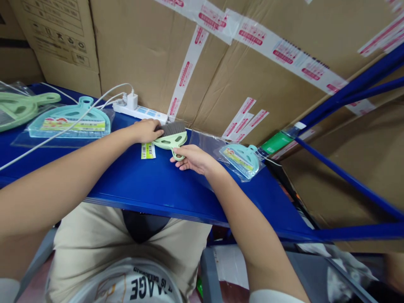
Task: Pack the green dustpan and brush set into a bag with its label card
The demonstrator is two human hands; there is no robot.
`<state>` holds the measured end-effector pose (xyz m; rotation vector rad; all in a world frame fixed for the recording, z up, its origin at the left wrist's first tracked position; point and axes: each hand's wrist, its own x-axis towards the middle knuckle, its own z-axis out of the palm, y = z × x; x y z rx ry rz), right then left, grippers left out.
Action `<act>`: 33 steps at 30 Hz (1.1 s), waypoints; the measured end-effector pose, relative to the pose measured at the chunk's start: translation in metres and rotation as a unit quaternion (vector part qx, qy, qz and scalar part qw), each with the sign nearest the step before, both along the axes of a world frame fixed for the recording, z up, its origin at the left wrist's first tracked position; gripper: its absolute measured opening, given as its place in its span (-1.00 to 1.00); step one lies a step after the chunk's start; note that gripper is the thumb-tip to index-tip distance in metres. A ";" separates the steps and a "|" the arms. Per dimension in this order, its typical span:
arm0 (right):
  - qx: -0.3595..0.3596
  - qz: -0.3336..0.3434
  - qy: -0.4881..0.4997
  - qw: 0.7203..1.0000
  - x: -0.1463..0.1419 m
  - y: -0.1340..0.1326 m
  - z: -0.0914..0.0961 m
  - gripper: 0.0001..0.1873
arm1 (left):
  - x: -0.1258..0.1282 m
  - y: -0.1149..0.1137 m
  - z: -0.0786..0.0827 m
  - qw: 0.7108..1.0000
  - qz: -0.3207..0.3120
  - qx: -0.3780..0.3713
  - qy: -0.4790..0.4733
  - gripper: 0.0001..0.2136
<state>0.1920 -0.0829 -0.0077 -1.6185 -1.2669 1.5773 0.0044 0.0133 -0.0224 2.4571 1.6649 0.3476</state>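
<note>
A small light-green brush with dark bristles lies on the blue table near the cardboard wall. My left hand rests on its bristle end, fingers curled over it. My right hand pinches the loop handle of the brush from the right. A small green and white label lies flat just left of the brush. A clear plastic bag lies right behind my right hand.
A bagged teal dustpan lies to the right, a larger teal dustpan in a bag and a green one to the left. A white power strip with cables sits against taped cardboard boxes. Blue rack bars stand right.
</note>
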 end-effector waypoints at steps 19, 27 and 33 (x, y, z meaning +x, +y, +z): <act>0.168 -0.021 0.102 0.980 0.044 0.020 0.000 -0.87 | 0.007 -0.006 0.018 0.795 0.093 -0.147 -0.580 -0.73; 0.177 -0.032 0.096 0.979 0.051 0.022 0.002 -0.83 | 0.005 -0.015 0.021 0.764 0.043 -0.247 -0.594 -0.81; 0.187 -0.036 0.102 0.976 0.052 0.022 0.003 -0.85 | 0.005 -0.018 0.019 0.797 0.037 -0.233 -0.556 -0.76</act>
